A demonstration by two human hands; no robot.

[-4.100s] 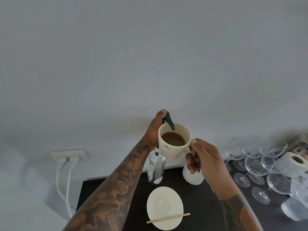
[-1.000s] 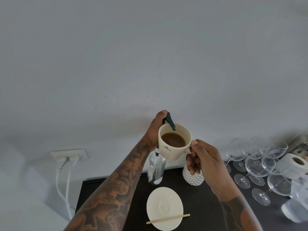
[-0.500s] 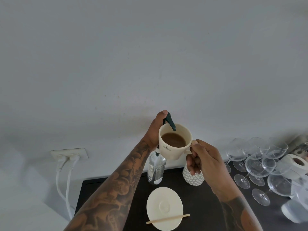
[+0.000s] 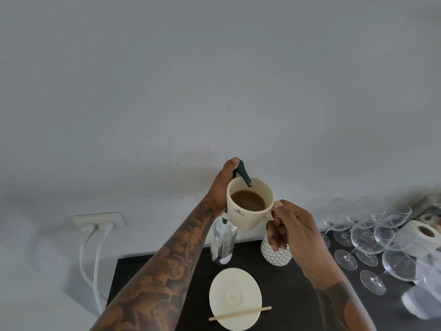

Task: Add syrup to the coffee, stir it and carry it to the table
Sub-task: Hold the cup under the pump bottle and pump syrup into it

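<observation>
My right hand [image 4: 292,231] grips the handle of a cream coffee cup [image 4: 248,209], held in the air with brown coffee inside. The dark green pump spout [image 4: 244,174] of a clear glass syrup bottle [image 4: 223,242] hangs over the cup's rim. My left hand [image 4: 223,185] lies on top of the pump head, thumb up; its fingers are hidden behind the cup. Below on the dark counter [image 4: 293,292] sits a cream saucer [image 4: 235,298] with a wooden stir stick [image 4: 239,313] across its near edge.
A white patterned holder [image 4: 278,255] stands right of the bottle. Several stemmed wine glasses [image 4: 367,235] crowd the right side, with a paper roll [image 4: 423,234] behind them. A wall socket [image 4: 99,222] with two white plugs is at left.
Nothing has visibly shifted beyond slight wobble; both hands, cup and pump stay where they were.
</observation>
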